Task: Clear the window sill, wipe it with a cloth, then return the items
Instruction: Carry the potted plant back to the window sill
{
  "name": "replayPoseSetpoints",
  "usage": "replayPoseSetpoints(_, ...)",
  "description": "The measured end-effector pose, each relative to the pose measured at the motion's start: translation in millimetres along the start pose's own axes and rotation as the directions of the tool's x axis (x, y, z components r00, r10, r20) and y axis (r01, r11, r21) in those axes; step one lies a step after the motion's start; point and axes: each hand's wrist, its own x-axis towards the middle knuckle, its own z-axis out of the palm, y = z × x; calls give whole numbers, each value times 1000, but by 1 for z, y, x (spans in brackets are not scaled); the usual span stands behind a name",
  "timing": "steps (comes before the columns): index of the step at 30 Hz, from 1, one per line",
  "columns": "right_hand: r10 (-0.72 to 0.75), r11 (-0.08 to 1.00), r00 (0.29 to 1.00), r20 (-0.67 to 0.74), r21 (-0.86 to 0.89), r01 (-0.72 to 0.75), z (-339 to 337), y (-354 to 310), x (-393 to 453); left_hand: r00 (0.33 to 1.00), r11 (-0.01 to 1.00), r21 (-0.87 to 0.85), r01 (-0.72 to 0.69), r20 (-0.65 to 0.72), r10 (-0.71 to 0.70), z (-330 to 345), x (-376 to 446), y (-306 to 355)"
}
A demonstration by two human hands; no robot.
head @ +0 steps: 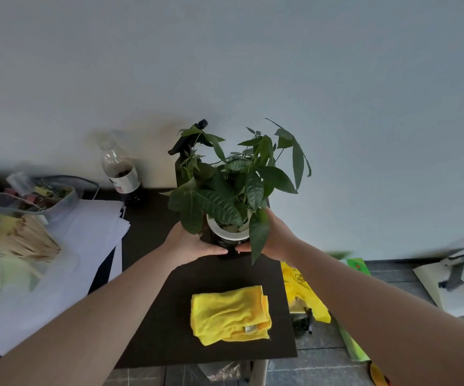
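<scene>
A leafy green plant in a dark pot point(226, 242) with a white inner rim stands on a dark table top point(158, 324). My left hand point(190, 242) wraps the pot's left side and my right hand point(274, 239) wraps its right side, fingertips almost meeting in front. A folded yellow cloth point(230, 313) lies on the table nearer to me, apart from both hands. Behind the plant a dark spray bottle point(187, 146) stands against the wall, partly hidden by leaves.
A clear plastic bottle point(119, 168) with dark liquid stands at the back left. White papers point(66, 268), a pouch of clips point(38, 193) and wooden sticks point(30, 240) cover the left. Yellow and green bags point(306, 291) lie on the tiled floor at right.
</scene>
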Motion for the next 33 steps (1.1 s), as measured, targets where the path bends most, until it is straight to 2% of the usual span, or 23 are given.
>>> replayPoseSetpoints(2, 3, 1000, 1000, -20, 27, -2, -11, 1, -11, 999, 998, 39, -46, 20, 46, 0, -1, 18)
replayPoseSetpoints(6, 14, 999, 989, -147, 47, -8, -51, 11, -48, 986, 981, 119, -155, 82, 146, 11, -4, 71)
replayPoseSetpoints(12, 15, 999, 969, -248, 52, -2, -136, 42, -113, 952, 943, 162, -291, 148, 268, 61, -7, 174)
replayPoseSetpoints(16, 6, 1000, 948, -318, 24, 2, -200, 89, -166, 922, 931, 81, -356, 190, 337, 122, -16, 249)
replayPoseSetpoints(22, 115, 984, 876, -469, 177, -34, -303, 184, -293, 861, 906, 33, -421, 327, 388, 257, -28, 369)
replayPoseSetpoints(25, 204, 969, 829, -521, 228, -96, -350, 244, -367, 785, 870, 2, -493, 432, 444, 346, -39, 434)
replayPoseSetpoints(28, 310, 946, 734, -604, 273, -175, -391, 307, -447, 689, 831, -31, -556, 541, 482, 443, -51, 494)
replayPoseSetpoints(31, 415, 908, 600, -684, 346, -235, -424, 365, -536, 545, 765, -81, -639, 654, 525, 545, -74, 555)
replayPoseSetpoints(33, 484, 875, 510, -711, 404, -267, -442, 406, -594, 423, 682, -95, -725, 721, 549, 614, -92, 595)
